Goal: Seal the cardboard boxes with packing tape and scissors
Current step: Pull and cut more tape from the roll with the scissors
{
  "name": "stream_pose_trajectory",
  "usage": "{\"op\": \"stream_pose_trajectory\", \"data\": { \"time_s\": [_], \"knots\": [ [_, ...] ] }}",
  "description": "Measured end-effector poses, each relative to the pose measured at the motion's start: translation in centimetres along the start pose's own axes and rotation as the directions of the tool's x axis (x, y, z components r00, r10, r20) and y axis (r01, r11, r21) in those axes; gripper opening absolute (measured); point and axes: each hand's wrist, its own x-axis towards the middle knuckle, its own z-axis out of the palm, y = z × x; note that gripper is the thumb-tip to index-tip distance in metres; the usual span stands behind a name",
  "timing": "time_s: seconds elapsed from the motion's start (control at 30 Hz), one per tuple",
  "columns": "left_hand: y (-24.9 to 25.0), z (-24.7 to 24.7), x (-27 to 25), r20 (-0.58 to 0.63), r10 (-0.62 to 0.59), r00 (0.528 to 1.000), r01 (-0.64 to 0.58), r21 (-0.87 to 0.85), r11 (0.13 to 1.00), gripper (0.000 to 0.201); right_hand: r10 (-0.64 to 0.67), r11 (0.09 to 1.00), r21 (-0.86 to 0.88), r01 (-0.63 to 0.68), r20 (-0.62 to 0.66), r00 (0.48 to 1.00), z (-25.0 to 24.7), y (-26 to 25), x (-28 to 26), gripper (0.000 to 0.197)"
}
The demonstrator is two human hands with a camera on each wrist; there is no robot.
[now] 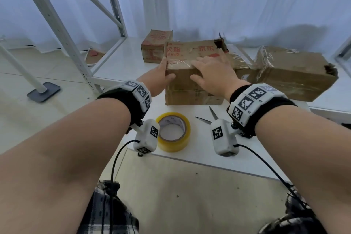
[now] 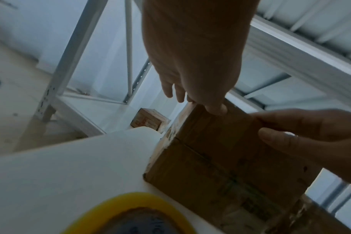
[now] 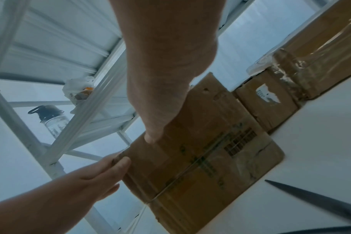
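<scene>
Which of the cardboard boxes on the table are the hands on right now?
The middle box, nearest the tape roll. The left hand grips its left edge and the right hand rests on top; the other boxes are untouched.

Top flap of the middle cardboard box (image 1: pixel 191 51): red Chinese characters are printed, of which "京东" can be read toward the right and "服" at the left; the rest is cut off or hidden by the hands.
Front face of the middle cardboard box (image 3: pixel 200 158): dark print and a barcode-like block of bars are seen, too blurred to be read.
Small box (image 1: pixel 154 47) behind: red printing is seen, not legible.
Torn white label (image 3: pixel 267 95) on a neighbouring box: no characters can be made out.
Tape roll (image 1: pixel 173 131) core: faint grey print is seen, unreadable.
Wrist bands (image 1: pixel 248 100): black-and-white square marker codes are carried, without readable text.
</scene>
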Motion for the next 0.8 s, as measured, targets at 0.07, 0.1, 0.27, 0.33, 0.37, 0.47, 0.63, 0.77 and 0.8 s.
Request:
{"op": "stream_pose_trajectory", "data": {
  "time_s": [0.07,0.1,0.27,0.33,0.37,0.47,0.63,0.77,0.8],
  "knots": [
    [0.5,-0.2,-0.2,-0.04,0.019,0.999,-0.024,-0.12,0.992,0.066,0.065,0.996,0.064,-0.054,-0.189,0.98,-0.5,0.9,-0.6,0.03],
    [0.6,-0.3,-0.2,-0.08,0.006,0.997,-0.02,-0.174,0.985,0.063,0.121,0.991,0.089,-0.103,-0.242,0.963,-0.7,1.4,-0.8,0.03],
    [1.8,-1.3,0.1,-0.163,-0.332,0.929,0.251,-0.382,0.889,0.075,0.53,0.782,0.466,-0.414,-0.146,0.835,-1.3,3.7,-1.8,0.041],
    [2.4,-1.6,-0.3,0.024,-0.431,0.902,0.38,-0.514,0.769,0.06,0.593,0.534,0.716,-0.451,0.064,0.803,-1.1,3.8,-2.1,0.054],
    [2.6,-1.5,-0.3,0.076,-0.436,0.897,0.399,-0.567,0.721,0.051,0.589,0.429,0.781,-0.453,0.138,0.796,-1.1,3.7,-2.1,0.057],
    [3.0,-1.6,0.3,-0.016,-0.415,0.91,0.315,-0.623,0.716,0.045,0.575,0.356,0.845,-0.4,0.139,0.806,-1.4,3.2,-1.9,0.052],
    [2.6,-2.9,1.0,-0.157,-0.487,0.859,0.224,-0.74,0.635,0.088,0.556,0.317,0.888,-0.334,0.111,0.824,-3.1,2.8,-1.6,0.05],
    [2.0,-2.8,1.3,-0.194,-0.49,0.85,0.218,-0.717,0.663,0.086,0.52,0.425,0.849,-0.315,0.056,0.853,-2.5,1.7,-1.8,0.046],
    [1.5,-2.5,1.6,-0.194,-0.492,0.848,0.235,-0.695,0.68,0.085,0.495,0.456,0.832,-0.317,0.059,0.867,-2.0,1.4,-1.9,0.05]
  ]
}}
